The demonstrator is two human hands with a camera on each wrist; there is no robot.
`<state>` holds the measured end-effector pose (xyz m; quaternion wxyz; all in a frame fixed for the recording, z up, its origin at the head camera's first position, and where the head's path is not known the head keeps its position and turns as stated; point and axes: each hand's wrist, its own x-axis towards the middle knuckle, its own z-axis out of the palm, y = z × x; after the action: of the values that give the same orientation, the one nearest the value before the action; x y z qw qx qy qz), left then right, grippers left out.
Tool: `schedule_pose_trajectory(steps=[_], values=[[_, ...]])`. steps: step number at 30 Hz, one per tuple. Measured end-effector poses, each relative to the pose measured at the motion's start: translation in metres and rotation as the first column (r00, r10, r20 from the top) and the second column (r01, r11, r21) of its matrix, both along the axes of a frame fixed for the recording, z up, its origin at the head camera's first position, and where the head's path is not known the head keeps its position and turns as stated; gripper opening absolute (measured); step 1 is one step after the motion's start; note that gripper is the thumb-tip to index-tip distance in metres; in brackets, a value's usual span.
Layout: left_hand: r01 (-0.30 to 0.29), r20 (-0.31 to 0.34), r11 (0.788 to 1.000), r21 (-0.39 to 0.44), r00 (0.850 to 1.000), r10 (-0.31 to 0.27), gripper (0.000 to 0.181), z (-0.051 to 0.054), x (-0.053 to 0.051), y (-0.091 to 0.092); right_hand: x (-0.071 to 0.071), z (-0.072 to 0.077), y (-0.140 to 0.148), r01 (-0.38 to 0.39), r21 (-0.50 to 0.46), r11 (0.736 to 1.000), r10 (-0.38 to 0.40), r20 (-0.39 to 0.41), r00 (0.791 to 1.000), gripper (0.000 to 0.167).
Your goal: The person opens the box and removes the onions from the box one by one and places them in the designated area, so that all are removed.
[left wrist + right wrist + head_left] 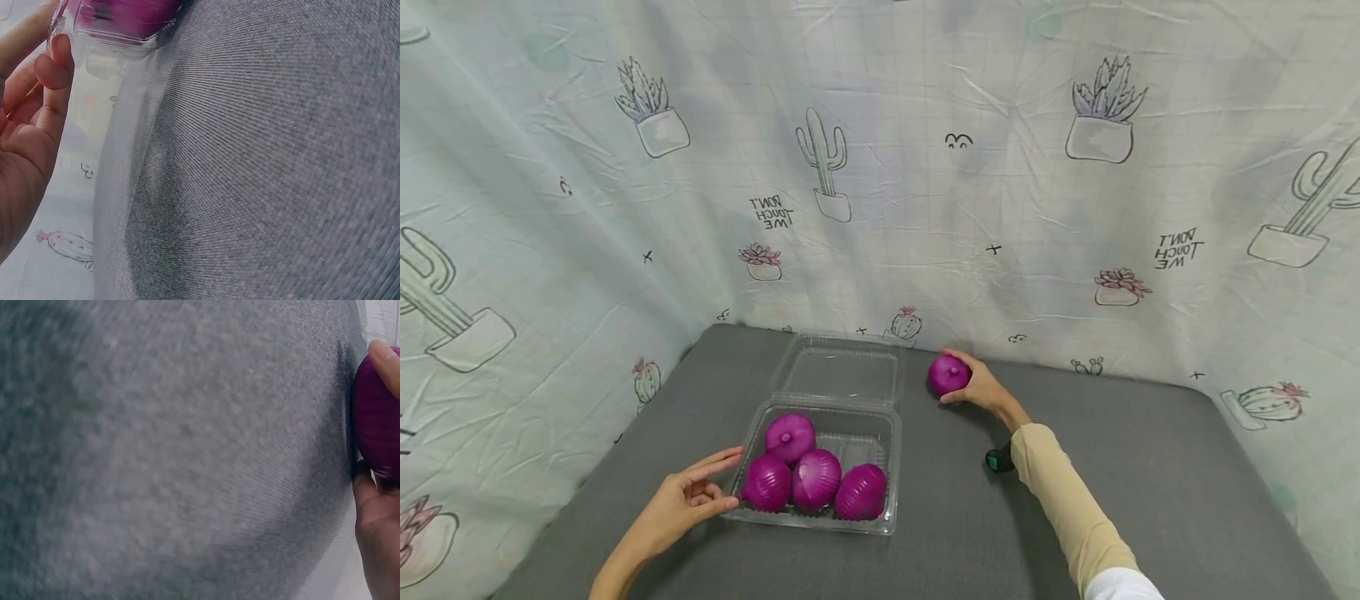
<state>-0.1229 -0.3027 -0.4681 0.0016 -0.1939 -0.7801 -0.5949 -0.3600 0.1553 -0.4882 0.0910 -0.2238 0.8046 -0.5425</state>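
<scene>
Here I am at the back edge of the counter, my right grip clamped round a lone purple onion, thumb on the near side, fingers curving over the far side! That looks to me like the picking-up step, and the hold seems sound: the onion sits deep between thumb and fingers, its rounded face towards the counter's left edge left uncovered. Whether it's resting on the cloth or just off it, I can't tell; from the right wrist it's right up beside the grey. Over to the left half of the counter, and there's the clear container, its lid laid open towards the back edge, four more onions inside: three in a row along the near wall, one behind them at the left. The bare patch is the compartment's back right, the part facing my held onion! My left grip is down by the container's left wall, thumb and fingertips apart, touching the plastic by the look of it, clamped on nothing. So what does the next move call for? I'd say a firm hold on that slick curve, height enough to clear the rim, and a light steadying touch on the left.
</scene>
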Motion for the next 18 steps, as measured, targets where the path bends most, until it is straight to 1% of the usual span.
schedule_pose_trajectory(steps=[1, 3, 5, 8, 11, 13, 18], values=[[0.001, 0.001, 1.000, -0.001, 1.000, -0.001, 0.054, 0.000, 0.000, 0.000, 0.000, 0.000, 0.001, -0.001, 0.001, 1.000, 0.001, 0.003, 1.000, 0.091], [0.003, 0.006, 1.000, 0.000, 1.000, -0.003, 0.055, -0.001, 0.000, -0.001, 0.005, 0.009, 0.001, -0.009, 0.003, 1.000, 0.009, 0.000, 1.000, 0.090], [0.001, 0.013, 1.000, -0.001, 1.000, -0.001, 0.055, -0.001, 0.000, -0.001, 0.012, 0.019, 0.000, -0.018, 0.007, 1.000, 0.018, -0.001, 1.000, 0.089], [-0.003, 0.017, 1.000, -0.007, 1.000, 0.003, 0.055, 0.000, 0.000, 0.000, 0.022, 0.036, -0.001, -0.022, -0.001, 1.000, 0.022, 0.024, 0.999, 0.088], [-0.006, 0.012, 1.000, -0.015, 1.000, 0.006, 0.055, 0.001, 0.000, 0.000, 0.023, 0.038, 0.002, -0.025, -0.011, 1.000, 0.025, 0.049, 0.998, 0.090], [-0.006, 0.006, 1.000, -0.017, 1.000, 0.006, 0.055, 0.002, 0.001, 0.000, 0.020, 0.036, 0.005, -0.026, -0.026, 0.999, 0.028, 0.050, 0.998, 0.092], [-0.001, -0.001, 1.000, -0.008, 1.000, 0.001, 0.054, 0.001, 0.000, 0.000, 0.012, 0.029, 0.014, 0.002, -0.018, 1.000, -0.002, 0.004, 1.000, 0.095]])
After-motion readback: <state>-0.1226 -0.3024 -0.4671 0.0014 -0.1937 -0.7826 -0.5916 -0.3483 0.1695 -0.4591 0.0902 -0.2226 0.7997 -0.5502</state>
